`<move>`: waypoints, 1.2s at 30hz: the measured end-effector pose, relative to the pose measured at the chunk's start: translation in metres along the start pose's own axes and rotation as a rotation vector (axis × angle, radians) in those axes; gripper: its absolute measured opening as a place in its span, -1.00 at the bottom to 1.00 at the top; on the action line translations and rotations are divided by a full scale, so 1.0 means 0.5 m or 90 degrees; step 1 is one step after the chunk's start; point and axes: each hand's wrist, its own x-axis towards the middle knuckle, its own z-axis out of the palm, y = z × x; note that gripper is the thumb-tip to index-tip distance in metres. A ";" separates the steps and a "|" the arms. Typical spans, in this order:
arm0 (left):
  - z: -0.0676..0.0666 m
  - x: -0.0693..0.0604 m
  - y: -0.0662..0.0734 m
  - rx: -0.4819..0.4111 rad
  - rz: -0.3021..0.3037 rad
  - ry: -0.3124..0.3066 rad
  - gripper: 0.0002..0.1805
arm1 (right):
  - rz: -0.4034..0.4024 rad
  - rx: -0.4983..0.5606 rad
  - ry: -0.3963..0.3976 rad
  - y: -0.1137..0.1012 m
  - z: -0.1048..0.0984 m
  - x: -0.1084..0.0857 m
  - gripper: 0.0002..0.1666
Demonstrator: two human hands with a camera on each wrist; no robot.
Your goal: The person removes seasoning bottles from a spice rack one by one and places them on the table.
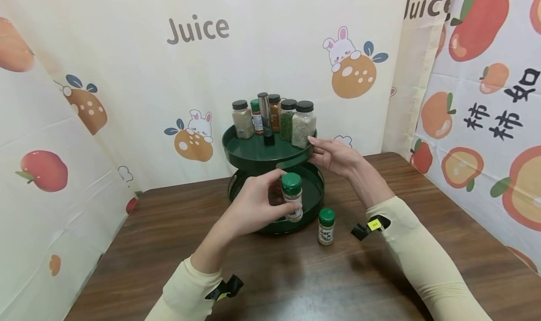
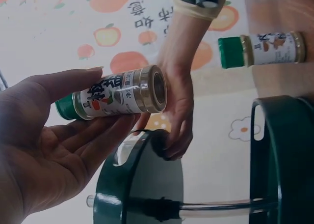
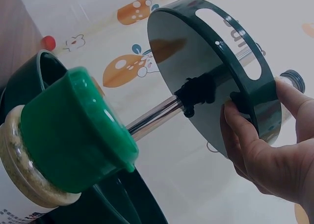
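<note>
My left hand (image 1: 252, 207) holds a small green-capped spice jar (image 1: 291, 185) between thumb and fingers, in front of a two-tier dark green turntable rack. In the left wrist view that jar (image 2: 122, 94) lies sideways, its label and base showing. My right hand (image 1: 338, 159) grips the right rim of the upper tray (image 1: 249, 159); in the right wrist view its thumb is at the outer wall and its fingers reach beneath the tray (image 3: 171, 52). Below sits the lower tray (image 1: 313, 189), partly hidden by my left hand. A second green-capped jar (image 1: 326, 228) stands on the table, right of the rack.
Several spice jars stand on the upper tray, among them a black-capped jar (image 1: 304, 124) near my right hand and another (image 1: 243, 119) at left. A metal post (image 1: 265, 114) rises through its middle. The wooden table (image 1: 169, 246) meets printed cloth walls (image 1: 270, 53).
</note>
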 end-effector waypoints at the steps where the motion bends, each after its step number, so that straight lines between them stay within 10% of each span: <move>1: 0.003 -0.002 -0.001 -0.003 0.001 -0.004 -0.57 | 0.001 0.000 -0.001 0.000 0.000 0.000 -0.42; 36: 0.124 -0.023 -0.088 0.008 -0.078 -0.108 -0.61 | -0.005 0.006 0.002 -0.001 0.005 -0.008 -0.43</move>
